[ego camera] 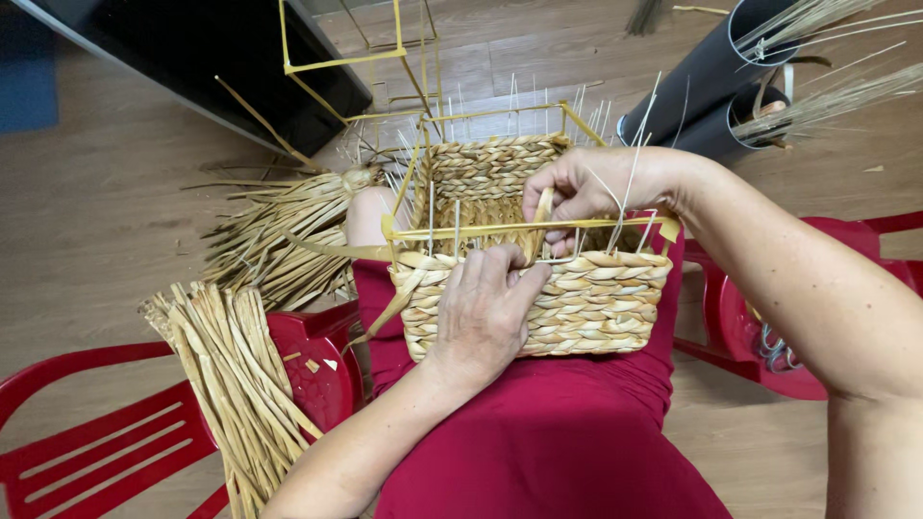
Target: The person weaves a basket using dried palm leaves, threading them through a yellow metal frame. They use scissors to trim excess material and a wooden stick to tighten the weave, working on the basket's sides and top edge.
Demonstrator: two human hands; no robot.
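Basket (577,308), rectangular, part-woven from braided straw, resting on lap over red cloth (538,442), near wall facing camera. Near wall plaited up to yellow frame bar (481,232) along the rim; thin pale upright stakes (433,216) rising above the weave. Far wall also braided, further stakes projecting past it.

Left hand (486,308) laid flat against outside of near wall, fingers pressed together and curled up toward the rim, fingertips touching the top braid row. Cannot tell whether a strand sits beneath them.

Right hand (586,187) reaching over the rim from the right, thumb and fingers pinching a flat straw strand (540,221) that runs down inside the near wall. A few thin stakes crossing in front of this hand.

Bundle of loose straw (236,375) lying on red plastic chair (106,442) to the left. Second sheaf (279,231) on wooden floor (106,211) beyond it. Empty yellow wire frame (356,58) standing behind basket. Two dark tubes (711,77) at upper right holding dry stalks. Another red chair (769,346) at right.
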